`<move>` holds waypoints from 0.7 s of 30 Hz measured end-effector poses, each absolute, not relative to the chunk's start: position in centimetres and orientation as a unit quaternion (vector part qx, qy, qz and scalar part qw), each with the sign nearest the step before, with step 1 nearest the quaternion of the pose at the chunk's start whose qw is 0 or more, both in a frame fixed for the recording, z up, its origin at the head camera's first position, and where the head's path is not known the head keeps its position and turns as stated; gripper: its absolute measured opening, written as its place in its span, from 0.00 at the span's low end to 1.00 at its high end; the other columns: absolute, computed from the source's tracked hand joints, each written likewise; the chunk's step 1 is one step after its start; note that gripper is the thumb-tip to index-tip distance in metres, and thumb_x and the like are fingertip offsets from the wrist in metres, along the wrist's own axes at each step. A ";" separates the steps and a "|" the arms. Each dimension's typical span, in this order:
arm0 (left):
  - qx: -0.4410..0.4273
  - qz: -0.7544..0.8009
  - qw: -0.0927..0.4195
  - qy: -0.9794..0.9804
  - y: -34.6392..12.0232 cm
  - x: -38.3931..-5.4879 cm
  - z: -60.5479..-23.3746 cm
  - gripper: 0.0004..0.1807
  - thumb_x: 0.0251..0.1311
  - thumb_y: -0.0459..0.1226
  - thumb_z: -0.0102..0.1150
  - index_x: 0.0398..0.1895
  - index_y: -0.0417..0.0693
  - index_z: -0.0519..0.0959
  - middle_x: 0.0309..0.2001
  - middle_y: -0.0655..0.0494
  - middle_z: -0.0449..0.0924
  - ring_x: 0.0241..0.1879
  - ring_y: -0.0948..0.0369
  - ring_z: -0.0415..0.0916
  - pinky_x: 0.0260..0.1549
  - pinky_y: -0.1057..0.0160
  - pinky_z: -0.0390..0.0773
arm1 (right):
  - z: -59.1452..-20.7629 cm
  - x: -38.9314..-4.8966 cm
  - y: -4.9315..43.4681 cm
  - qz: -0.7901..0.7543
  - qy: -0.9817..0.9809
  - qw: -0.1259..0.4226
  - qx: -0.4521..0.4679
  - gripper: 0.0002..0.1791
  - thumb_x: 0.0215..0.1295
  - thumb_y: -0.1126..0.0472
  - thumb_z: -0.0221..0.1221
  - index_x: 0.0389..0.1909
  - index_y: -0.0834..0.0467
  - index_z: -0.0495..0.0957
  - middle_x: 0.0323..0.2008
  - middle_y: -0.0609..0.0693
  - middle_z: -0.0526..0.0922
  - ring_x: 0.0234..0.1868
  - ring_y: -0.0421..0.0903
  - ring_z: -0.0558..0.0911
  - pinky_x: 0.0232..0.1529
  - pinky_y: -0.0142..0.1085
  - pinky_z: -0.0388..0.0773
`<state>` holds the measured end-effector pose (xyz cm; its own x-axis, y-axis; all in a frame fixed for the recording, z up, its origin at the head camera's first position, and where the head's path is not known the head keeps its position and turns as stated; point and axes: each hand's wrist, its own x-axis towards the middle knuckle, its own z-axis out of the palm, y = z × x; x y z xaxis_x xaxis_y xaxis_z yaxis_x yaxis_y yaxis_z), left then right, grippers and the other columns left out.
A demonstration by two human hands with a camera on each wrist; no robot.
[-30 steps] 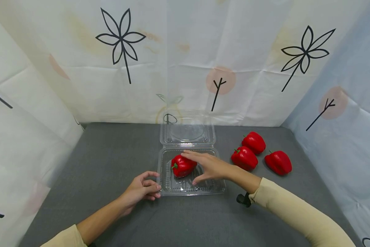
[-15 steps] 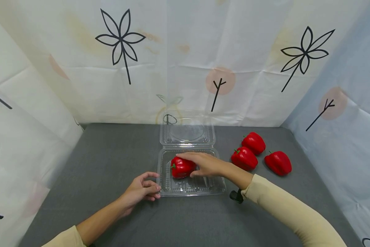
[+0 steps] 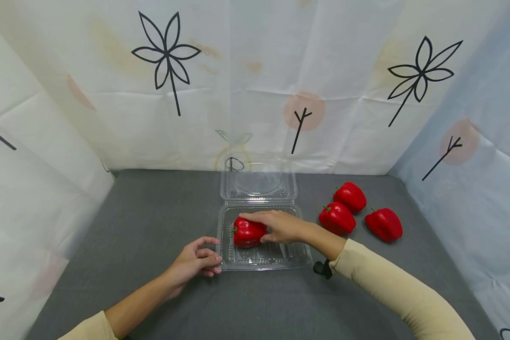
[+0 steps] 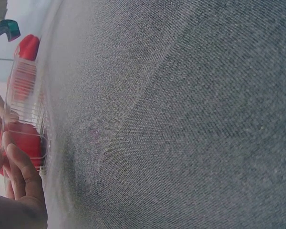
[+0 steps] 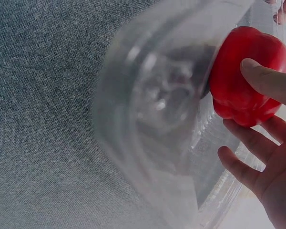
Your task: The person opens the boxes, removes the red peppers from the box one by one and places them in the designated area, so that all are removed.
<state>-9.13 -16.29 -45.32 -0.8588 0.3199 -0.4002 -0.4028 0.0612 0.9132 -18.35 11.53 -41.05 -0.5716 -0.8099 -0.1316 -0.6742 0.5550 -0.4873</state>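
Note:
A clear plastic clamshell container (image 3: pixel 297 257) lies open in the head view, its lid (image 3: pixel 259 184) folded back. Inside its base, left of the middle, sits a red bell pepper (image 3: pixel 247 236) with a green stem pointing left. My right hand (image 3: pixel 284 227) grips this pepper from the right. The right wrist view shows the thumb pressed on one side of the pepper (image 5: pixel 229 71) and fingers (image 5: pixel 252 140) under the other. At the container's left rim, my left hand (image 3: pixel 191 260) pinches the edge between thumb and fingers, as the left wrist view also shows.
Three more red bell peppers lie to the right: a rear one (image 3: pixel 350 197), a nearer one (image 3: pixel 337 218) and a rightmost one (image 3: pixel 384 225). Dark grey cloth (image 3: pixel 174 203) covers the table. Printed white curtains (image 3: pixel 255 85) enclose it at the back and sides.
My right hand has moved left onto the bell pepper in the container and closed round it. That pepper has shifted slightly left and toward me. My left hand stays at the rim.

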 end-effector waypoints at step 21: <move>-0.026 0.689 0.259 0.676 -16.2 -9.0 -45.2 0.29 0.64 0.32 0.64 0.64 0.37 0.64 0.34 0.52 0.83 0.31 0.57 0.85 0.32 0.63 0.83 | -38.4 -16.2 13.8 -0.159 0.865 0.165 -0.446 0.44 0.59 0.64 0.70 0.75 0.50 0.61 0.69 0.49 0.71 0.67 0.48 0.72 0.63 0.47 0.71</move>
<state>-9.05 -16.21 -45.18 -0.8643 0.3215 -0.3867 -0.3929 0.0483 0.9183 -16.25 13.85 -38.45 -0.5474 -0.8244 -0.1439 -0.7193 0.5514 -0.4226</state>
